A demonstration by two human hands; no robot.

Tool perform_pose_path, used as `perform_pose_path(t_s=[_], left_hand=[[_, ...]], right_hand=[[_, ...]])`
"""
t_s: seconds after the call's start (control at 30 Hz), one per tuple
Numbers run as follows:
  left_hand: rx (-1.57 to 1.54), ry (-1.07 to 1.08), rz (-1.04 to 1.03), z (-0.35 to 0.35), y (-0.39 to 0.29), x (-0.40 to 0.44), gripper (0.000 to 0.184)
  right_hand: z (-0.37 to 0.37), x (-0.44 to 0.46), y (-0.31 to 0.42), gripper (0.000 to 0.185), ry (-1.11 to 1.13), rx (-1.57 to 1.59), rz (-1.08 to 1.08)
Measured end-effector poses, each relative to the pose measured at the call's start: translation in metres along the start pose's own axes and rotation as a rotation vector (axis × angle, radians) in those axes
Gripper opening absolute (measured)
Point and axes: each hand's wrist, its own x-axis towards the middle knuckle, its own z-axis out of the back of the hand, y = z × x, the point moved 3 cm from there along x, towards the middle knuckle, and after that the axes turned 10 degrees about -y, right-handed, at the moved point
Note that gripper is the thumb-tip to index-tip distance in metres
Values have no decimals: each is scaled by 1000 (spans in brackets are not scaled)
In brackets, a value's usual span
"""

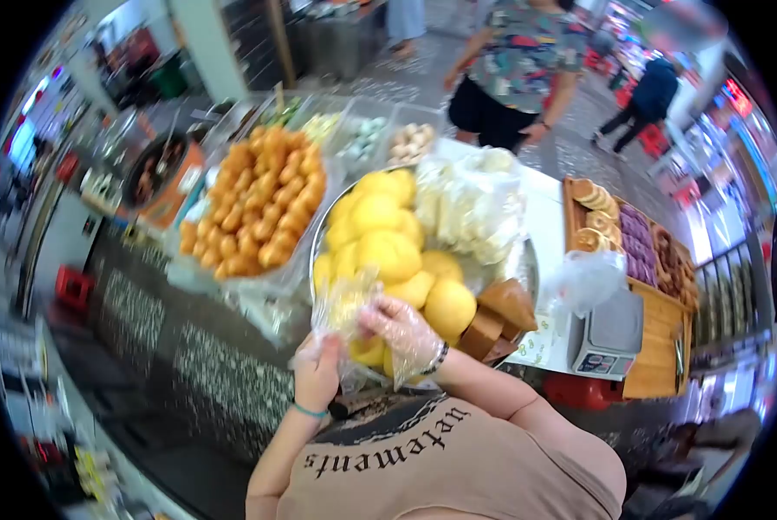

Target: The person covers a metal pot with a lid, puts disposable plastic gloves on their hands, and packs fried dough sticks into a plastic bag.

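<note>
A clear plastic bag [343, 305] with something pale yellow showing through it is held up in front of my chest. My left hand [317, 371], with a teal band at the wrist, is closed around the bag's lower left side. My right hand [404, 336] wears a thin clear plastic glove and a dark beaded bracelet; its fingers are pinched at the bag's right edge. Just beyond both hands, round yellow buns [378, 224] are piled in a wide metal tray [534, 270]. Brown wedge-shaped pieces [503, 310] lie to the right of my right hand.
Golden-brown fried pieces [263, 204] fill a tray at left. Bagged pale buns [471, 204] sit at the back of the metal tray. A scale [609, 334] stands right, near a wooden tray of pastries [635, 243]. A person [527, 69] stands across the counter.
</note>
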Motion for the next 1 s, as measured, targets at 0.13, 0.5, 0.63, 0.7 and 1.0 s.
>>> perform_pose_path(t_s=[0.13, 0.5, 0.63, 0.7, 1.0], left_hand=[[-228, -62, 53, -5, -16, 37, 31], [-282, 311, -36, 115, -6, 138, 36], [-262, 366, -30, 193, 2, 159, 39], [-234, 371, -17, 221, 13, 167, 41], [-294, 172, 230, 280, 49, 181, 31]], right_hand=[[17, 8, 15, 16, -30, -136, 122], [-17, 95, 56, 56, -292, -546, 402], [-76, 207, 99, 105, -397, -707, 455], [-95, 276, 104, 112, -480, -986, 347], [-158, 384, 53, 91, -689, -1206, 363]])
